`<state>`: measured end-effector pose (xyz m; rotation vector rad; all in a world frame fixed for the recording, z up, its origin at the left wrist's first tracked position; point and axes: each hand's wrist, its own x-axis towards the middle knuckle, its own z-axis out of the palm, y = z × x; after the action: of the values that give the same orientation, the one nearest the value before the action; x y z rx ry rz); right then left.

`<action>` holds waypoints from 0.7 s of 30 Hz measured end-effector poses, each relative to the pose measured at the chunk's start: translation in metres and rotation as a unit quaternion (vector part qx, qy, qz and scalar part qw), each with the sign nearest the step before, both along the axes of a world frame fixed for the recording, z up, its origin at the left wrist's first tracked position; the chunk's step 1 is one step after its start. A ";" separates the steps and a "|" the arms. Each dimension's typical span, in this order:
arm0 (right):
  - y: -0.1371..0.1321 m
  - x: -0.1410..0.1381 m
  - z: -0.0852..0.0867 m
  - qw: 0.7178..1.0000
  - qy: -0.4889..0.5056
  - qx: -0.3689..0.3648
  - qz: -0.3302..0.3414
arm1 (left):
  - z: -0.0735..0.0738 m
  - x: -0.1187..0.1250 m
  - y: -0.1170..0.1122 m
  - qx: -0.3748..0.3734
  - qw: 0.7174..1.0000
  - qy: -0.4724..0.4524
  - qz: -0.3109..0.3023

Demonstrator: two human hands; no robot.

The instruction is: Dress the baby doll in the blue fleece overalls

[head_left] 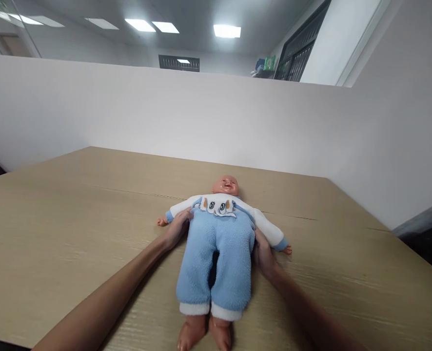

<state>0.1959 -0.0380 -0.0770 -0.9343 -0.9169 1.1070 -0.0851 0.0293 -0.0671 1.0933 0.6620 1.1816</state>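
Note:
A baby doll lies on its back on the wooden table, head toward the wall and bare feet toward me. It wears fluffy light blue overalls with an animal face on the chest and a white top with blue cuffs; its arms are spread out. My left hand grips the doll's side at the waist, on the left, with fingertips partly hidden by the cloth. On the opposite side, my right hand holds the waist below the doll's sleeve, its fingers mostly hidden behind the overalls.
The wide wooden table has thin seams across its top. A white half-wall rises behind its far edge, with a room and ceiling lights beyond. A dark object stands past the table's right edge.

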 end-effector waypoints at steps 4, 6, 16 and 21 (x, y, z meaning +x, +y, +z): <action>-0.006 0.002 0.000 0.999 -0.032 0.004 0.000 | 0.001 0.003 0.000 0.003 1.000 -0.024 -0.012; -0.011 0.002 0.003 0.999 -0.033 0.002 -0.012 | 0.005 0.003 -0.002 0.018 0.999 -0.030 0.001; 0.008 0.013 0.008 0.994 -0.101 -0.009 0.035 | 0.019 -0.007 -0.004 0.161 0.974 0.142 0.074; 0.012 0.022 0.017 0.983 -0.173 -0.002 0.061 | 0.024 -0.002 -0.005 0.153 0.973 0.170 0.041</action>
<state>0.2177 -0.0256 -0.0598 -1.1057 -1.2691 1.0667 -0.0871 0.0239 -0.0433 1.5640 0.8093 1.2036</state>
